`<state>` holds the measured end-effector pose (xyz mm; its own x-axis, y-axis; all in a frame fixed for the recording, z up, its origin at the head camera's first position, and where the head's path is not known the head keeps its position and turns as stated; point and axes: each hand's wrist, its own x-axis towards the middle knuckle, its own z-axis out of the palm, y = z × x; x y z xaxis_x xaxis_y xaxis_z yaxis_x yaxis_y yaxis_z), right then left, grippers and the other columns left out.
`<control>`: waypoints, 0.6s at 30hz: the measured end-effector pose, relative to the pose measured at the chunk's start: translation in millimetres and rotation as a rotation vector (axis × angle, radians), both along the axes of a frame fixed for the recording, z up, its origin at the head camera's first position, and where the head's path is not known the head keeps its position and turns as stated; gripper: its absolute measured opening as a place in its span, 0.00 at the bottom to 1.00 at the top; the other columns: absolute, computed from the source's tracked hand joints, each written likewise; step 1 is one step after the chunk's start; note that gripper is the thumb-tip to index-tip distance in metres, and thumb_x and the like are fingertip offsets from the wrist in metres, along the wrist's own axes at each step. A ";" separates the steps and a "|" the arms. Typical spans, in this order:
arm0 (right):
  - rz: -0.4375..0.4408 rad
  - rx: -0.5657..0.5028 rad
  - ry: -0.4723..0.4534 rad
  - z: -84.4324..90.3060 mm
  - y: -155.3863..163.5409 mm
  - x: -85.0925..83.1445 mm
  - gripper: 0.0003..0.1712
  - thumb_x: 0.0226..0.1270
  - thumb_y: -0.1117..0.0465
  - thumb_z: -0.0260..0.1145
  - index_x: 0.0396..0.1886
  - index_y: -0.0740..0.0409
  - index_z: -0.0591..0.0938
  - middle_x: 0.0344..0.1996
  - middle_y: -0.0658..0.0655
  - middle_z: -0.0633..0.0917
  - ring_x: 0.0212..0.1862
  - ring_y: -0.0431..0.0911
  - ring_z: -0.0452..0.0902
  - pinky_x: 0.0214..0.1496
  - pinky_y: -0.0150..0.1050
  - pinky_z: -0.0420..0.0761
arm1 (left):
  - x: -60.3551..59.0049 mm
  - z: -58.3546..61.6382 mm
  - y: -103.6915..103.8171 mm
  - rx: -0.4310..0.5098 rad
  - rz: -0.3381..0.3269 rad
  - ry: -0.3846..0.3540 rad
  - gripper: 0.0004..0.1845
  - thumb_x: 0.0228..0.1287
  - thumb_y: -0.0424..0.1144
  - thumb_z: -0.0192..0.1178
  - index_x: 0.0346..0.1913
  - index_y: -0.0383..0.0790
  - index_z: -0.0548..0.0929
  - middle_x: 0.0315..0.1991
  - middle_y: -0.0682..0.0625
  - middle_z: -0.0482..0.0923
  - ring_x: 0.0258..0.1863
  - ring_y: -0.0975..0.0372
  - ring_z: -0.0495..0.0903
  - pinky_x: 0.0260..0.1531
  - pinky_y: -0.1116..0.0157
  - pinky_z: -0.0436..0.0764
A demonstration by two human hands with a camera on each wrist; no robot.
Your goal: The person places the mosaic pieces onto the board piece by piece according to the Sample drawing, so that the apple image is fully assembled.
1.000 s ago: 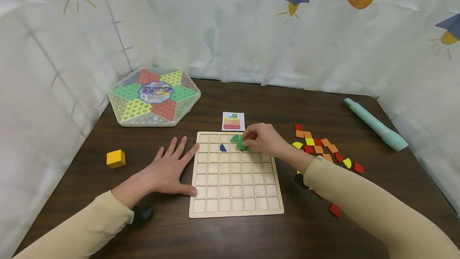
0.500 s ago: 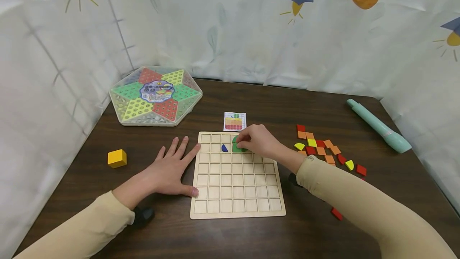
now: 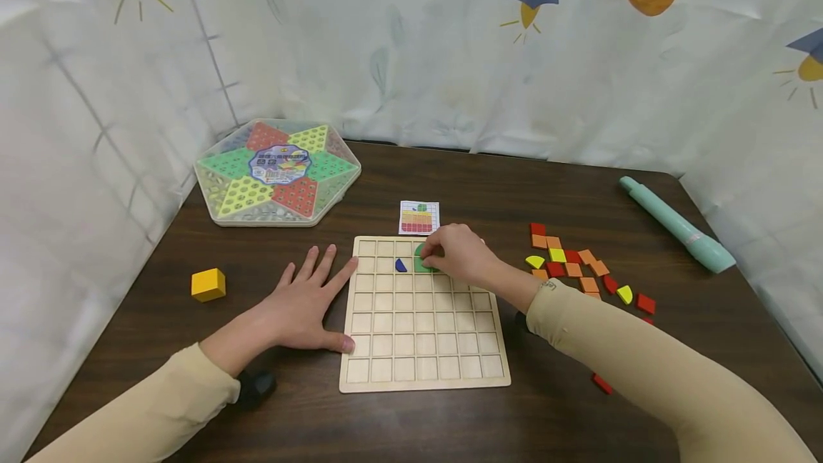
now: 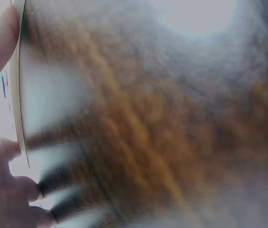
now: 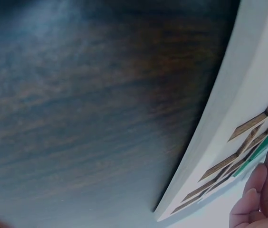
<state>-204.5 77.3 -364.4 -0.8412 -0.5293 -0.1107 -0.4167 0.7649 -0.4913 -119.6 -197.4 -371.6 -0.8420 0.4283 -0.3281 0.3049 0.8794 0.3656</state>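
Green wooden tile (image 3: 421,263) in the pale wooden grid board (image 3: 424,338) at 12 o'clock, I see my right hand (image 3: 458,254) pinching it, beside a blue tile (image 3: 401,265), my left hand (image 3: 307,302) flat, fingers spread, touching the board's 9 o'clock edge.

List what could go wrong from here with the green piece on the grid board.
1. The right hand covers most of the green piece, so it may sit crooked across the cell ridges unnoticed.
2. The blue piece lies one cell away; a finger could knock it out of place.
3. The left hand only lies flat against the edge of the wooden board, so a hard press might still shift it.
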 end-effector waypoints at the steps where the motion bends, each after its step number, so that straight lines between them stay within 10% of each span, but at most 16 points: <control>1: 0.002 0.000 0.002 0.3 0.7 0.2 0.03 0.66 0.63 0.74 0.37 0.55 0.92 0.37 0.50 0.91 0.39 0.41 0.84 0.43 0.35 0.84 | 0.0 -0.2 0.2 0.000 -0.001 0.001 0.68 0.47 0.73 0.71 0.83 0.43 0.48 0.82 0.29 0.37 0.80 0.30 0.37 0.70 0.25 0.45; 18: -0.119 0.000 0.052 18.7 102.5 18.9 0.06 0.67 0.64 0.72 0.42 0.58 0.88 0.38 0.53 0.88 0.40 0.46 0.81 0.44 0.42 0.83 | 0.3 0.0 0.6 -0.005 0.002 -0.004 0.69 0.46 0.75 0.70 0.84 0.44 0.47 0.82 0.29 0.37 0.80 0.30 0.37 0.69 0.25 0.46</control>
<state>-185.6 179.8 -345.6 -0.9024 -0.4257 -0.0658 -0.3480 0.8104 -0.4714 -119.3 -196.8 -371.6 -0.8415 0.4251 -0.3335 0.3019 0.8818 0.3623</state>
